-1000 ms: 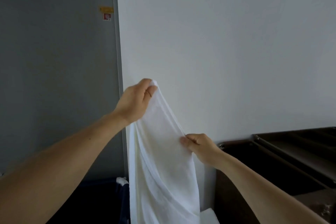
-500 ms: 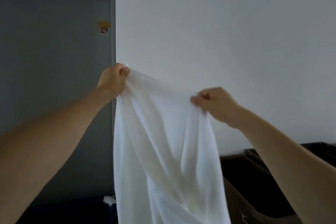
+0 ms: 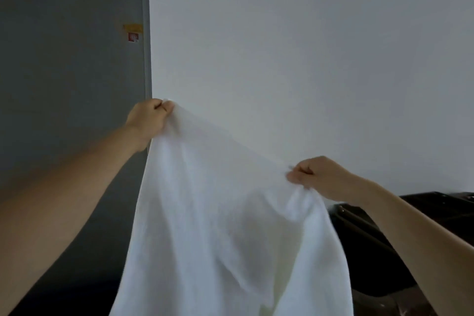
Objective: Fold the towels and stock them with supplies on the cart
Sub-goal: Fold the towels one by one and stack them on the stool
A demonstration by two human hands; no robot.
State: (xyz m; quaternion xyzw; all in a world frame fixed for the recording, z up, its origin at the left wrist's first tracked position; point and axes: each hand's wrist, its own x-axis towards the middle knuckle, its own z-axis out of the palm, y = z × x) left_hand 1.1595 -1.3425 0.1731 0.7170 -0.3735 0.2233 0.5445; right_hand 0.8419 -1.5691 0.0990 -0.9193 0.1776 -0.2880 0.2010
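Head view: towel (image 3: 218,226) hangs between left hand (image 3: 148,118) and right hand (image 3: 318,177).

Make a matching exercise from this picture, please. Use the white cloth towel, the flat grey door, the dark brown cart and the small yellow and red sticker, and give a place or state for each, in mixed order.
Things:
1. white cloth towel
2. flat grey door
3. dark brown cart
4. small yellow and red sticker

Places or states:
A. at the lower right edge of the view
B. stuck on the door, near its right edge
C. gripped at its top edge by the left hand and the right hand, hanging down
D. on the left, next to the white wall

Pairs: 1-C, 2-D, 3-A, 4-B
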